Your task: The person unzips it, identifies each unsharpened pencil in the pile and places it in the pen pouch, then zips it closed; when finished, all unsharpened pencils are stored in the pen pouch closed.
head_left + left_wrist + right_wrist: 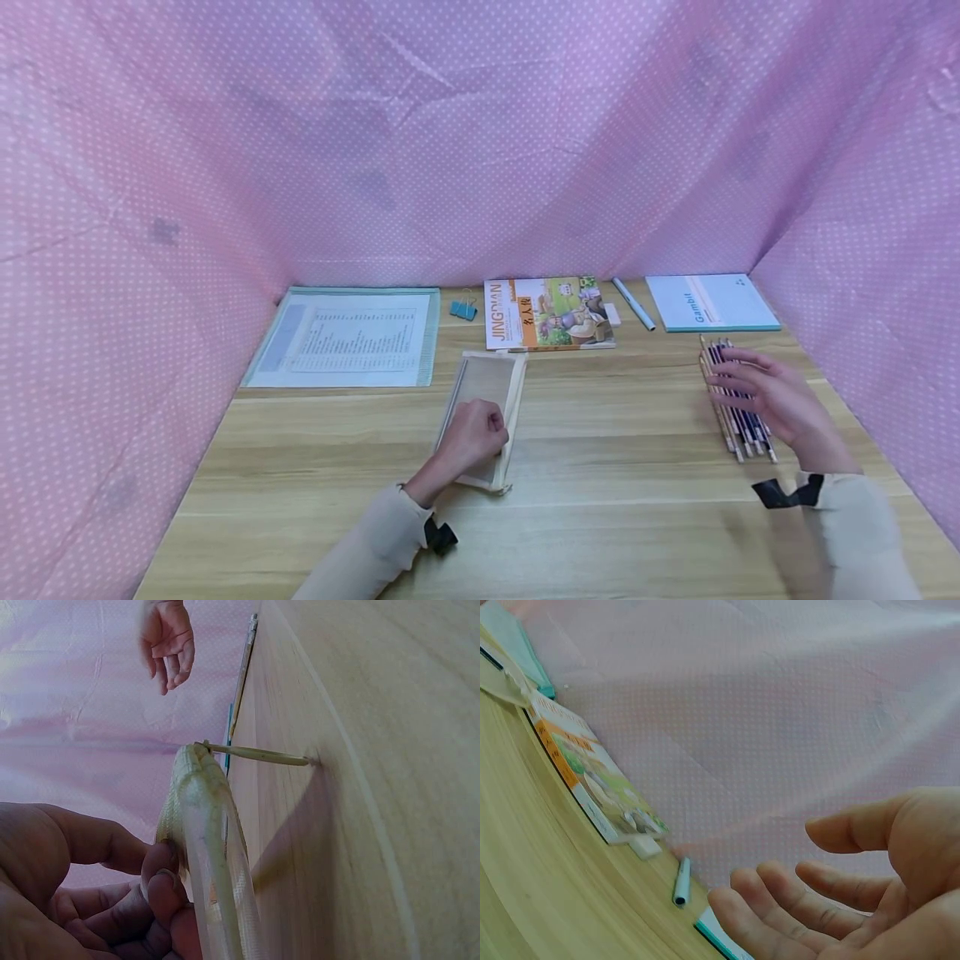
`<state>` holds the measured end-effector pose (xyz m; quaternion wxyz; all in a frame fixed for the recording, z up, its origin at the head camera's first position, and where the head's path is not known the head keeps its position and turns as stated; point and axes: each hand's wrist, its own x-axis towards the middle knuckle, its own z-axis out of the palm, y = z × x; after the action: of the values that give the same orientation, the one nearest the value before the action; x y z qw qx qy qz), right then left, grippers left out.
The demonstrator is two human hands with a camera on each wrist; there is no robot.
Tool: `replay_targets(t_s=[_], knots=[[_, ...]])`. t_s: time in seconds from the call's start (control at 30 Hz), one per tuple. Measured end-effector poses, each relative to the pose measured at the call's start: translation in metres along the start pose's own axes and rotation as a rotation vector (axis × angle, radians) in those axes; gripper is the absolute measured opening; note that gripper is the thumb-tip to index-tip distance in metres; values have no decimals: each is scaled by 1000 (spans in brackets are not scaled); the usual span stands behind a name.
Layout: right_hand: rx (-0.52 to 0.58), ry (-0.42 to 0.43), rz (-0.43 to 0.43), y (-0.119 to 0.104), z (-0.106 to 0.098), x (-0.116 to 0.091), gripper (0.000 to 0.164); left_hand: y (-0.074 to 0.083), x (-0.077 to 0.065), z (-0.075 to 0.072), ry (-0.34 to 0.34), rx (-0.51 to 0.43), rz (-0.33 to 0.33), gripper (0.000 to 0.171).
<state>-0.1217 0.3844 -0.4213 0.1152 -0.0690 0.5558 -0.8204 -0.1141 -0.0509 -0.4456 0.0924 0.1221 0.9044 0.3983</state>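
Observation:
A see-through mesh pencil pouch [487,379] with cream edging lies left of the table's middle. My left hand [472,429] is over it, and in the left wrist view the thumb and fingers pinch the edge of the pouch [214,847], which is raised on its side. A thin cream strap [262,755] sticks out from its end. At the right lies a bundle of pencils [738,425], dark and light ones side by side. Over these hovers my right hand [772,396], fingers spread and holding nothing; the right wrist view shows its palm [922,855] bare.
Along the back stand a sheet in a teal-edged folder [360,342], a teal binder clip [463,310], a colourful book [555,312], a white eraser [612,314], a light blue pen [633,304] and a Gambit notebook [712,302]. Pink dotted cloth [480,150] encloses the table.

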Motion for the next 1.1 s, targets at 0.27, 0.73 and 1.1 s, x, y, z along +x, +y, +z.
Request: replay_targets(t_s=[0.27,0.73,1.1], knots=[[-11,-4,-8,-5,-27,-7,43,0,1,1,4,7,4,12],[-85,117,100,-9,-62,-11,40,0,0,1,-2,5,-4,13],[-404,230,189,-10,-75,-11,38,1,0,1,11,2,3,13]])
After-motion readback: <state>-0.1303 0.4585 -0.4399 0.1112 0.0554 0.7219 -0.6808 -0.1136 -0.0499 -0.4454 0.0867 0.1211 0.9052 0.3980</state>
